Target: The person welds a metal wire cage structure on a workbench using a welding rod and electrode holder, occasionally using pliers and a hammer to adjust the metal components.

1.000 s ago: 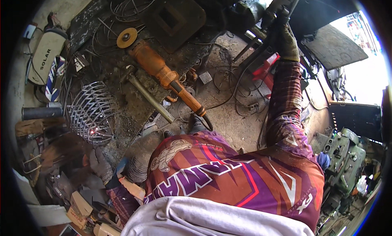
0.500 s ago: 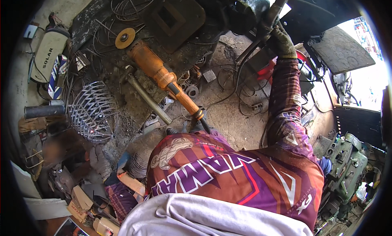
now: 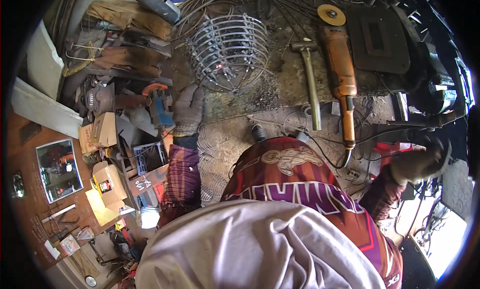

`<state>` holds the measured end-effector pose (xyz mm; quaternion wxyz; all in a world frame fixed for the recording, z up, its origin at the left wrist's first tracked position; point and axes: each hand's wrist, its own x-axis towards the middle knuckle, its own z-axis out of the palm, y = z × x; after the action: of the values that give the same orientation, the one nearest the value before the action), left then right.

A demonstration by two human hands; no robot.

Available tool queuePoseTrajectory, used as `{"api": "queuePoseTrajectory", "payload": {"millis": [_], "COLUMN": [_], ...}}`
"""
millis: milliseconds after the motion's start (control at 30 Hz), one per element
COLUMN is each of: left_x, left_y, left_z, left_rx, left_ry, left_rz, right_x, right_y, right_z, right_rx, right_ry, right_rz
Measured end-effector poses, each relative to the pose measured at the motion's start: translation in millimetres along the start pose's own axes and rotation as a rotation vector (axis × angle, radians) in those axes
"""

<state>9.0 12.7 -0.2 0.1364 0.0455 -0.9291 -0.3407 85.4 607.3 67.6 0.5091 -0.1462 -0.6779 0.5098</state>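
Observation:
My left hand [image 3: 188, 109], in a grey knit glove, lies at the near left edge of the dark workbench [image 3: 232, 105]. Its fingers stretch forward, just beside a cage of bent metal strips and rods [image 3: 230, 54]. At the far right my right hand [image 3: 420, 161], gloved too, is lifted away from the bench; its fingers look spread and curved, smeared by motion, with nothing seen in them. A dark bar-like part [image 3: 435, 121] is near it. On the bench lie a metal hammer [image 3: 311, 84] and an orange angle grinder [image 3: 340, 64] with a yellowish disc.
A dark welding shield [image 3: 378, 39] rests right of the grinder. Cables run over the bench's far side. Left of my arm are a blue vise-like tool [image 3: 162, 109], cardboard boxes [image 3: 107, 181] and a brown board with a mirror [image 3: 60, 169]. Coiled wire [image 3: 210, 159] lies below.
The view has swung to the left. My right hand has come off the dark bar-like part it was gripping and moved nearer to me. My left hand now shows more plainly beside the cage.

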Motion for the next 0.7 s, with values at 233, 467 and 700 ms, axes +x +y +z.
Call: {"api": "queuePoseTrajectory", "payload": {"millis": [233, 467, 700], "left_x": [3, 7, 10], "left_y": [-5, -1, -10], "left_z": [7, 5, 5], "left_rx": [0.055, 0.046, 0.069], "left_ry": [0.052, -0.016, -0.072], "left_rz": [0.097, 0.089, 0.117], "right_x": [-132, -171, -178], "right_y": [-84, -46, -46], "right_z": [217, 264, 269], "right_rx": [-0.224, -0.44, -0.503], "right_ry": [-1.179, -1.159, -1.128], "right_rz": [-0.177, -0.3, -0.261]}}
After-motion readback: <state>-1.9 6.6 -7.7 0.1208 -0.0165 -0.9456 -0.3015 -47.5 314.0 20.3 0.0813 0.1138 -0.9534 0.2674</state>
